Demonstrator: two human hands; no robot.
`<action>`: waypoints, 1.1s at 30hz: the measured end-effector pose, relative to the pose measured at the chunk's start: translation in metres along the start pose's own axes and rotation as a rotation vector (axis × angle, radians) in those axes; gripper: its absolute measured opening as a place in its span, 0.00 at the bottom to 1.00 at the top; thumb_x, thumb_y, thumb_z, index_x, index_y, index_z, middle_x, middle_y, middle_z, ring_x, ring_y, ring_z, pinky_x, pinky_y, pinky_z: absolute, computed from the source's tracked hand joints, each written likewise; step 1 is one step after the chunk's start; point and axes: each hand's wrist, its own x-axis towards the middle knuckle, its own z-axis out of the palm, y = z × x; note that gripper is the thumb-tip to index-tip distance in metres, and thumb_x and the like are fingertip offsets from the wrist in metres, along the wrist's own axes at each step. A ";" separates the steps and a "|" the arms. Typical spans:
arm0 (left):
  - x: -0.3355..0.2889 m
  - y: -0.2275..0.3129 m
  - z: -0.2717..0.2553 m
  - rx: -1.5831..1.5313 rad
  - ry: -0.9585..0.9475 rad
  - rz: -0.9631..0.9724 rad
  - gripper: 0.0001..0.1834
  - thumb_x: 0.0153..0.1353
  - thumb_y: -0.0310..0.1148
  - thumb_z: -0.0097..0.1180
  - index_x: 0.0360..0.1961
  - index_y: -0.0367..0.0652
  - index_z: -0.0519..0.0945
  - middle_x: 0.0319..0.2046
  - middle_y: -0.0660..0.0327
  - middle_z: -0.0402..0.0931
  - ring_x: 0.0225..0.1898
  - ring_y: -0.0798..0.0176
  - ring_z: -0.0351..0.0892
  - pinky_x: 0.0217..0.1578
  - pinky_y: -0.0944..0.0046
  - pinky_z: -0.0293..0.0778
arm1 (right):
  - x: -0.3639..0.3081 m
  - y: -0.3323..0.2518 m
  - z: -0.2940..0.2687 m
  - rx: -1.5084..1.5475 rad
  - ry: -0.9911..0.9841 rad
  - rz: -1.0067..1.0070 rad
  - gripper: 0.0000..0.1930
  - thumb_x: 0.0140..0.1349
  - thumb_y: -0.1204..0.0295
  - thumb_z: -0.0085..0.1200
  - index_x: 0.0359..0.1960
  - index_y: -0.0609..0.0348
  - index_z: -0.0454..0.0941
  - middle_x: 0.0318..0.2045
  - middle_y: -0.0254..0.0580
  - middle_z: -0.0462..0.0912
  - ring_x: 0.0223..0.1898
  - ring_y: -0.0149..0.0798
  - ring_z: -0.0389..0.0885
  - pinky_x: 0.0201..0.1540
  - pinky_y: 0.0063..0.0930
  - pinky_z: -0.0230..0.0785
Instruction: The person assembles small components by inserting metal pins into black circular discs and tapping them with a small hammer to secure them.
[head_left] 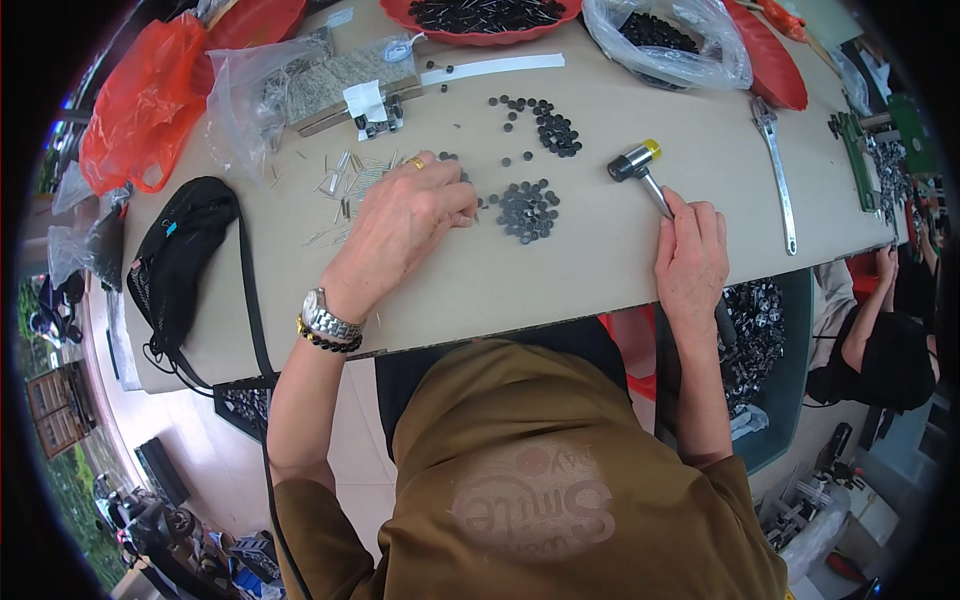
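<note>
My right hand (692, 248) grips the handle of a small mallet (634, 163), whose steel head has one black face and one yellow face. The mallet's head is over the table to the right of the black caps. With fingers bent and pressed together, my left hand (410, 212) is low over the table; what it pinches, if anything, is too small to make out. Just right of its fingertips lies a pile of small round grey-black caps (527, 210). Loose metal pins (345, 175) are scattered to its left, partly hidden by the hand.
More black caps (558, 134) lie farther back. An adjustable wrench (775, 180) rests at the right. At the back are a red tray (480, 32) of black parts and a plastic bag (720, 55). A black pouch (185, 250) sits left; a green bin (790, 370) stands below the right edge.
</note>
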 end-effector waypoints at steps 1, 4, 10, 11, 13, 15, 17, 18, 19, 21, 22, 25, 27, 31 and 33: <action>0.001 0.000 0.000 0.003 0.007 0.023 0.06 0.55 0.22 0.64 0.32 0.39 0.79 0.30 0.59 0.75 0.37 0.52 0.76 0.37 0.52 0.72 | 0.000 0.001 -0.001 -0.002 0.000 0.001 0.19 0.61 0.79 0.60 0.56 0.57 0.81 0.39 0.41 0.75 0.40 0.46 0.76 0.43 0.41 0.73; 0.002 0.000 0.005 -0.007 0.040 0.009 0.06 0.55 0.23 0.65 0.32 0.39 0.80 0.29 0.59 0.75 0.37 0.53 0.76 0.37 0.53 0.72 | -0.001 0.001 -0.001 -0.008 0.007 -0.001 0.19 0.61 0.79 0.60 0.55 0.57 0.81 0.38 0.41 0.75 0.40 0.46 0.76 0.43 0.41 0.73; 0.008 -0.002 0.005 -0.048 0.015 0.031 0.06 0.55 0.25 0.66 0.33 0.40 0.81 0.29 0.60 0.75 0.36 0.54 0.74 0.37 0.54 0.72 | 0.000 -0.001 -0.002 0.007 0.004 0.007 0.19 0.61 0.79 0.60 0.55 0.58 0.81 0.38 0.41 0.74 0.39 0.46 0.75 0.43 0.40 0.73; 0.008 -0.004 0.006 -0.048 0.015 0.032 0.06 0.55 0.25 0.66 0.33 0.40 0.81 0.29 0.60 0.75 0.36 0.54 0.74 0.37 0.54 0.72 | -0.001 0.000 -0.002 0.009 0.007 0.004 0.19 0.61 0.80 0.60 0.56 0.58 0.81 0.38 0.41 0.74 0.39 0.46 0.75 0.43 0.40 0.73; 0.009 -0.006 0.007 0.004 -0.014 0.059 0.05 0.56 0.25 0.65 0.32 0.40 0.80 0.30 0.60 0.74 0.36 0.54 0.74 0.36 0.54 0.72 | -0.001 -0.001 -0.002 0.013 0.011 0.005 0.19 0.61 0.80 0.60 0.56 0.58 0.81 0.38 0.41 0.74 0.39 0.46 0.75 0.43 0.40 0.73; 0.009 -0.005 0.006 0.034 -0.026 0.079 0.03 0.57 0.26 0.61 0.32 0.41 0.80 0.31 0.60 0.74 0.38 0.53 0.74 0.38 0.54 0.73 | -0.001 -0.001 -0.001 0.014 0.014 0.003 0.19 0.61 0.79 0.60 0.55 0.58 0.81 0.37 0.41 0.74 0.39 0.46 0.75 0.42 0.40 0.73; 0.009 -0.004 0.006 0.065 -0.036 0.099 0.03 0.58 0.27 0.57 0.32 0.41 0.79 0.32 0.59 0.73 0.39 0.52 0.75 0.39 0.53 0.75 | -0.001 -0.001 -0.002 0.009 0.014 0.003 0.19 0.61 0.79 0.60 0.55 0.58 0.81 0.37 0.41 0.74 0.39 0.46 0.75 0.42 0.40 0.73; 0.008 -0.003 0.008 0.111 -0.034 0.125 0.03 0.58 0.27 0.56 0.34 0.41 0.78 0.33 0.58 0.73 0.40 0.52 0.75 0.40 0.53 0.75 | -0.001 -0.001 -0.002 0.005 0.013 0.001 0.19 0.61 0.79 0.60 0.55 0.58 0.81 0.37 0.41 0.74 0.39 0.46 0.75 0.42 0.40 0.73; 0.007 -0.002 0.009 0.158 -0.033 0.152 0.04 0.59 0.27 0.56 0.35 0.42 0.78 0.34 0.57 0.72 0.41 0.52 0.76 0.40 0.53 0.75 | -0.001 -0.002 -0.002 0.007 0.015 0.000 0.19 0.61 0.79 0.60 0.55 0.58 0.81 0.37 0.41 0.74 0.39 0.46 0.75 0.42 0.40 0.73; 0.007 0.002 0.011 0.186 -0.009 0.164 0.06 0.56 0.26 0.58 0.36 0.42 0.77 0.34 0.58 0.71 0.40 0.53 0.76 0.39 0.53 0.75 | -0.002 -0.001 -0.001 0.004 0.014 0.000 0.19 0.61 0.79 0.60 0.56 0.58 0.81 0.37 0.41 0.74 0.39 0.45 0.75 0.42 0.39 0.73; 0.007 0.003 0.013 0.211 0.015 0.177 0.10 0.54 0.24 0.60 0.36 0.42 0.75 0.33 0.59 0.71 0.40 0.54 0.75 0.39 0.54 0.74 | -0.002 0.000 -0.001 -0.002 0.013 0.004 0.19 0.61 0.79 0.60 0.56 0.58 0.81 0.37 0.41 0.74 0.39 0.45 0.75 0.42 0.39 0.73; -0.003 0.005 0.015 0.224 0.063 0.122 0.08 0.58 0.23 0.60 0.38 0.41 0.75 0.34 0.56 0.74 0.37 0.52 0.75 0.38 0.55 0.74 | -0.001 0.001 -0.002 0.006 0.009 0.011 0.19 0.61 0.79 0.60 0.56 0.58 0.81 0.37 0.41 0.74 0.39 0.46 0.75 0.42 0.40 0.73; -0.014 0.013 0.018 0.098 0.201 -0.023 0.06 0.62 0.24 0.59 0.38 0.40 0.76 0.32 0.58 0.76 0.35 0.55 0.77 0.37 0.58 0.74 | 0.000 -0.001 -0.003 0.002 -0.006 0.004 0.20 0.60 0.79 0.61 0.56 0.58 0.81 0.37 0.41 0.74 0.39 0.46 0.75 0.43 0.40 0.72; -0.033 0.033 0.029 -0.618 0.506 -0.427 0.04 0.73 0.28 0.56 0.43 0.38 0.79 0.31 0.64 0.79 0.28 0.68 0.75 0.30 0.68 0.70 | 0.002 -0.002 0.000 0.036 -0.012 -0.004 0.21 0.60 0.79 0.61 0.56 0.57 0.81 0.37 0.41 0.74 0.39 0.45 0.75 0.42 0.40 0.72; -0.033 0.051 0.028 -0.826 0.525 -0.508 0.05 0.75 0.29 0.55 0.44 0.39 0.79 0.32 0.65 0.78 0.29 0.72 0.73 0.29 0.70 0.68 | 0.003 -0.008 0.000 0.054 -0.037 0.021 0.21 0.58 0.79 0.62 0.56 0.56 0.82 0.38 0.40 0.74 0.40 0.45 0.75 0.44 0.41 0.69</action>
